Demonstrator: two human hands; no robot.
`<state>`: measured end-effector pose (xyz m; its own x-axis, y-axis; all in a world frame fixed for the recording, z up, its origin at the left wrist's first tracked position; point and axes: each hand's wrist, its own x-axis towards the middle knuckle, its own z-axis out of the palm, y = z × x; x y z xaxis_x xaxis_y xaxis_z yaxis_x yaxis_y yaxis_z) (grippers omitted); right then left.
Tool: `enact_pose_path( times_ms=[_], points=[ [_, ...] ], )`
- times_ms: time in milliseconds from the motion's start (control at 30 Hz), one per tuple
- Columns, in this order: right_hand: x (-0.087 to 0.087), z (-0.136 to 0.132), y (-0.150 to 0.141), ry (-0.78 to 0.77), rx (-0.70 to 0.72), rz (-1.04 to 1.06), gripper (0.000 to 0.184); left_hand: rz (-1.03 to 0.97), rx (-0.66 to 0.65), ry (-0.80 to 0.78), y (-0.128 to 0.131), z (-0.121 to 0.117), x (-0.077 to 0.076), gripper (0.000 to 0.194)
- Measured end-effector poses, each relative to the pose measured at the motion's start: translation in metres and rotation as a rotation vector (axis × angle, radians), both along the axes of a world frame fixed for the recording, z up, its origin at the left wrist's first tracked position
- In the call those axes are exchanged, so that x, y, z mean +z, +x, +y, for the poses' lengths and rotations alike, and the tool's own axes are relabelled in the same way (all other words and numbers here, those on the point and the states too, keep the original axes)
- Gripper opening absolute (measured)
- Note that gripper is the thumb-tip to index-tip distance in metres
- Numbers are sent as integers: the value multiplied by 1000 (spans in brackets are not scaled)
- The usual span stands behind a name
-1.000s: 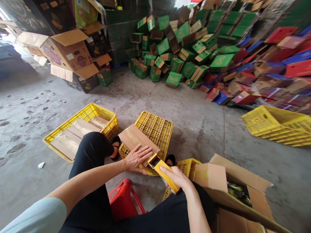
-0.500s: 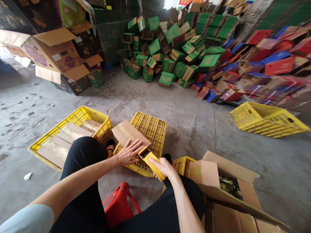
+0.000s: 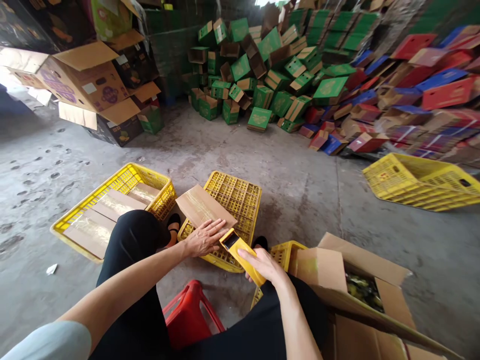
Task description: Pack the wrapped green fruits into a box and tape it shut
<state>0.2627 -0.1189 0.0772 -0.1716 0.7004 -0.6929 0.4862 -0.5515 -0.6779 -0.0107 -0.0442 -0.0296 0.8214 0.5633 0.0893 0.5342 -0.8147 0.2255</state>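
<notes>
A flat brown carton point(image 3: 204, 206) with shiny tape along its top lies at an angle on an upturned yellow crate point(image 3: 236, 192) between my feet. My left hand point(image 3: 207, 239) rests palm down on the carton's near edge, fingers stretched out. In my right hand point(image 3: 264, 262) is a yellow tape dispenser point(image 3: 243, 254), gripped round its body. The dispenser's dark mouth end is at the carton's near right corner, beside my left fingertips; whether it touches the carton I cannot tell.
Left of my knee, a yellow crate point(image 3: 80, 212) holds several taped cartons point(image 3: 117, 204). At right stands an open carton point(image 3: 330, 270) with dark packets inside. Further off are another yellow crate point(image 3: 423, 182), green boxes point(image 3: 258, 119) and red boxes point(image 3: 448, 93). A red stool point(image 3: 189, 315) is under me.
The whole view has shifted slightly, so things appear a little further right. Both hands, the dispenser and the carton keep nearly the same places relative to each other.
</notes>
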Motion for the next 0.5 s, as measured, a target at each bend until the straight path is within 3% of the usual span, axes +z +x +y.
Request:
enact_pose_path(
  times_ms=[167, 500],
  points=[
    [2, -17, 15, -2, -39, -14, 45, -13, 7, 5, 2, -1, -4, 74],
    [1, -13, 9, -20, -26, -56, 46, -6, 32, 15, 6, -7, -5, 80]
  ],
)
